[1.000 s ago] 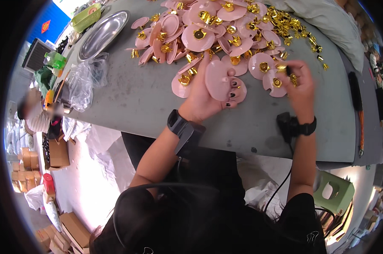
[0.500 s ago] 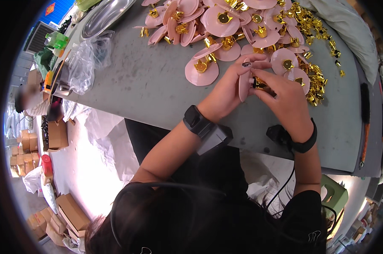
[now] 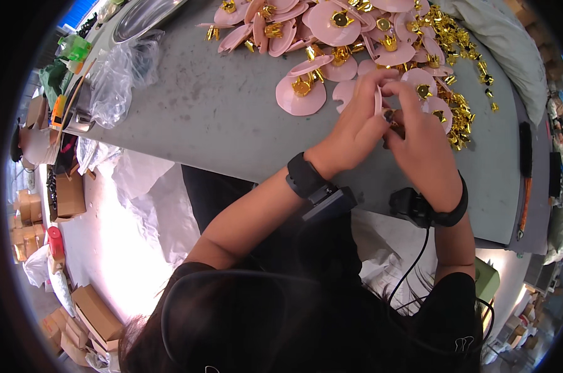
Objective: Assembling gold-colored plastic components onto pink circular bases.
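Observation:
My left hand [image 3: 358, 127] is closed around a thin pink disc [image 3: 378, 99], which stands nearly edge-on between my hands. Close against it, my right hand [image 3: 418, 140] pinches a small shiny gold piece [image 3: 390, 114] at the disc's face; fingers cover most of it. Past my hands lies a heap of pink discs [image 3: 332, 25], many with a gold crown-shaped piece at the middle. One pink disc [image 3: 291, 102] rests on the heap's near left side, and a notched disc [image 3: 344, 93] lies partly behind my left hand.
Loose gold pieces [image 3: 460, 121] pile up along the right of the heap on the grey table [image 3: 213, 99]. A clear plastic bag [image 3: 116, 93] and a metal tray [image 3: 141, 18] are at the left. A black-and-orange brush [image 3: 525, 180] lies near the right edge.
Both hands have shifted slightly right, still together at the disc. My left hand has turned, with its fingers now bent over the disc. The view has moved a little.

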{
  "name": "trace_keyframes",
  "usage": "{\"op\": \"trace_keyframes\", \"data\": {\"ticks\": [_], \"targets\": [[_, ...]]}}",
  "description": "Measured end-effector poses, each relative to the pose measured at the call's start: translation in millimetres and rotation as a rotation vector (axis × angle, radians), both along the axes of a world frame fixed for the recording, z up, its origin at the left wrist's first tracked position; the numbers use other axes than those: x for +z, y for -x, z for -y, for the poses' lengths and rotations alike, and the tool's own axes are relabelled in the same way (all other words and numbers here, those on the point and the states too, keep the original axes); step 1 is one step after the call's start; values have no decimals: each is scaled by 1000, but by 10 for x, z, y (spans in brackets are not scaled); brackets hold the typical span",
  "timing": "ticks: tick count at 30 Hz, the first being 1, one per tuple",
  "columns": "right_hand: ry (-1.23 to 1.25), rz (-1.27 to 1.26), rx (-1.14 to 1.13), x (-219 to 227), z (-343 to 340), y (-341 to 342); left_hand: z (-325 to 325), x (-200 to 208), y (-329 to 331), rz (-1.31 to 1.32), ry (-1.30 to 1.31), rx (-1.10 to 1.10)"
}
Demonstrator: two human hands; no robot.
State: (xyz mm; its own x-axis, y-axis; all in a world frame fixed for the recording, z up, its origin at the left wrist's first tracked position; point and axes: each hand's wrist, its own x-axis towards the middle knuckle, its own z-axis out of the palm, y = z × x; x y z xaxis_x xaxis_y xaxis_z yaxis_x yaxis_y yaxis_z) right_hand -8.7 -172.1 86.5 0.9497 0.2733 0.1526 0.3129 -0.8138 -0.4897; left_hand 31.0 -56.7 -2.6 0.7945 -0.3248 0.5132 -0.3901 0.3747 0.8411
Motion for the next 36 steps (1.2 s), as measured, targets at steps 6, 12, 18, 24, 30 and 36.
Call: {"op": "trace_keyframes", "data": {"ticks": [6, 12, 18, 24, 30, 36], "targets": [[-503, -535, -2, 54, 205, -197, -78, 45, -69, 321, -254, 114], [-684, -712, 112, 137, 259, -471, -80, 160, -19, -138, 148, -41], [-805, -335, 89, 407, 174, -1072, -37, -93, -192, -134, 295, 152], [-832, -76, -152, 439, 247, -1317, -192, 147, -49, -405, 314, -71], [-279, 123, -316, -252, 847, -1101, -170, 165, -69, -416, 344, 96], [-105, 393, -289, -723, 1086, -773, -169, 162, -72, -484, 292, 118]]}}
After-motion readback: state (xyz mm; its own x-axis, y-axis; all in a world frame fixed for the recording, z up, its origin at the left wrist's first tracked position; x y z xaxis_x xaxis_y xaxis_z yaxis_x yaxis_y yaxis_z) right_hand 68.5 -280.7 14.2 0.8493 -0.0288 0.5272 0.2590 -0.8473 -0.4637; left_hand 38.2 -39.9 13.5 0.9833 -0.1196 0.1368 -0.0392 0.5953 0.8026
